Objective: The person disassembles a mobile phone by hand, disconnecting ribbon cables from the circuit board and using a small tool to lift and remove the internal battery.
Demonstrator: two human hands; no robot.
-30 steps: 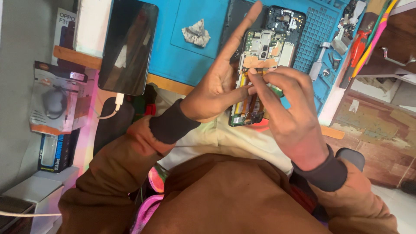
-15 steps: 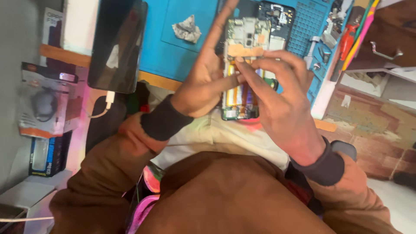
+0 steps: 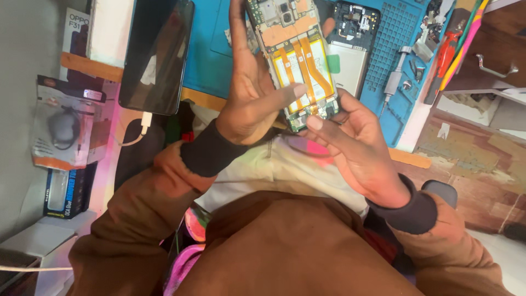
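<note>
The opened phone (image 3: 298,55), its back cover off so that the battery, the orange flex ribbons and the green board show, is held up in the upper centre of the frame, above the blue work mat (image 3: 208,49). The left hand (image 3: 249,93) props it from the left side, fingers stretched almost straight up along its edge and thumb pressed across the lower part of the battery, so the hand is clamped on the phone rather than closed into a fist. The right hand (image 3: 350,142) cups the phone's bottom end from below, thumb tip touching the lower edge near the small board there, its other fingers curled loosely under. By my reading the step in hand is inspection or work at the lower connector area, and the next move would call for a steady left-hand hold while the right thumb or a fingertip works the fine parts at the bottom edge (no tool shows in either hand). The phone's top end is cut off by the frame's upper edge, and the right fingers behind it are hidden. A second opened phone body (image 3: 350,38) lies on the mat just right of it, a dark phone (image 3: 156,55) on a cable at upper left; small tools at upper right are hard to make out.
</note>
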